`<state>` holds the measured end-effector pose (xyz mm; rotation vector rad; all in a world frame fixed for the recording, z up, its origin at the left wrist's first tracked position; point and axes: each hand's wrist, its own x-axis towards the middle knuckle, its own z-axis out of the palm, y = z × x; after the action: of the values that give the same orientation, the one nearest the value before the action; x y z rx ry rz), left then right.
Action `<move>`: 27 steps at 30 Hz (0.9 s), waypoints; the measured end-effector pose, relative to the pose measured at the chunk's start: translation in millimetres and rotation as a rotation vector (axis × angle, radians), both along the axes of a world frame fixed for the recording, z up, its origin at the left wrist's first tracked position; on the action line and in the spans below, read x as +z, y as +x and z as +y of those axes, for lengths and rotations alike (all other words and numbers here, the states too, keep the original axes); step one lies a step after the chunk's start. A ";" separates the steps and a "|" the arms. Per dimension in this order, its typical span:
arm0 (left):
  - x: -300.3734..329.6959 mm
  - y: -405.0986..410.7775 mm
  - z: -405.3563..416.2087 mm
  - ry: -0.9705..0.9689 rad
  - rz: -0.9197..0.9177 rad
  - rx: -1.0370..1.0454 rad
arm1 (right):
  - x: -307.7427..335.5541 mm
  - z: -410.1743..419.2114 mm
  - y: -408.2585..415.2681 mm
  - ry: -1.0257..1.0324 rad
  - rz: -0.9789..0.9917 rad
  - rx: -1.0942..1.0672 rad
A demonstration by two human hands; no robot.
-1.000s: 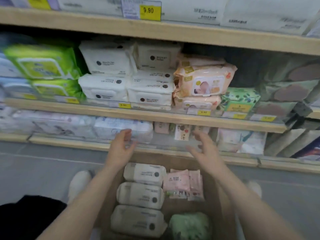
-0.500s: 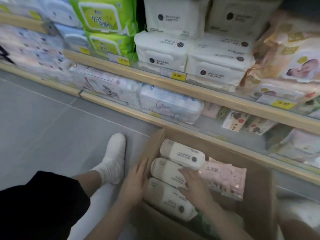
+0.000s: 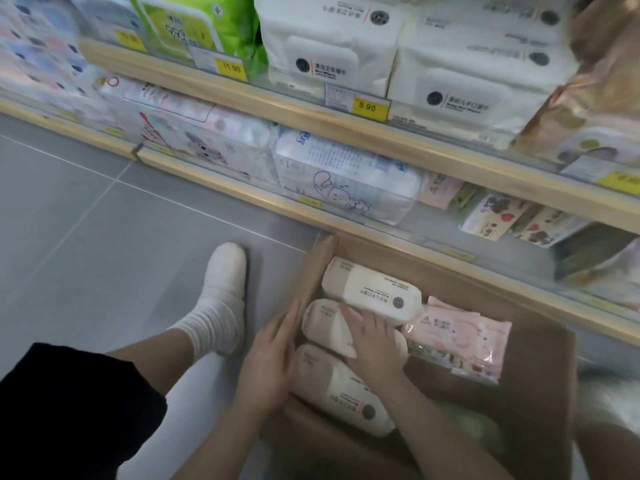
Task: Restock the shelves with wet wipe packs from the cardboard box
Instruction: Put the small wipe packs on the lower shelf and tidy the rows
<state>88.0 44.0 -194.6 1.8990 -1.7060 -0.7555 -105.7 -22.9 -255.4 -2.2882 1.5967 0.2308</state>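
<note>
An open cardboard box (image 3: 540,386) sits on the floor against the bottom shelf. Three white wet wipe packs lie in a row along its left side: the far pack (image 3: 372,291), the middle pack (image 3: 323,325) and the near pack (image 3: 341,389). Pink packs (image 3: 460,336) lie to their right, with a green pack (image 3: 474,427) below them. My left hand (image 3: 270,362) is flat against the left end of the middle and near packs, inside the box wall. My right hand (image 3: 375,341) lies spread on top of the middle pack. Neither hand has lifted a pack.
Wooden shelves (image 3: 363,129) run across the top, stocked with white packs (image 3: 329,46), green packs (image 3: 197,22) and a printed blue-white bundle (image 3: 346,174). Yellow price tags (image 3: 369,107) line the shelf edge. My left foot in a white sock (image 3: 218,299) rests on the grey floor.
Both hands dropped from above the box down into it. The camera tilted down and left. The right hand has settled on the middle white pack and the left hand presses at its end.
</note>
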 end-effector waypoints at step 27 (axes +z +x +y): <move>-25.8 -66.6 -29.2 0.436 -0.697 -1.119 | 144.4 46.6 -194.1 0.108 -0.536 -0.840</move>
<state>21.4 14.8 -220.5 1.3658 -3.3645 -0.9298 -299.8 23.7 -111.0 -1.2635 1.9757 -0.4493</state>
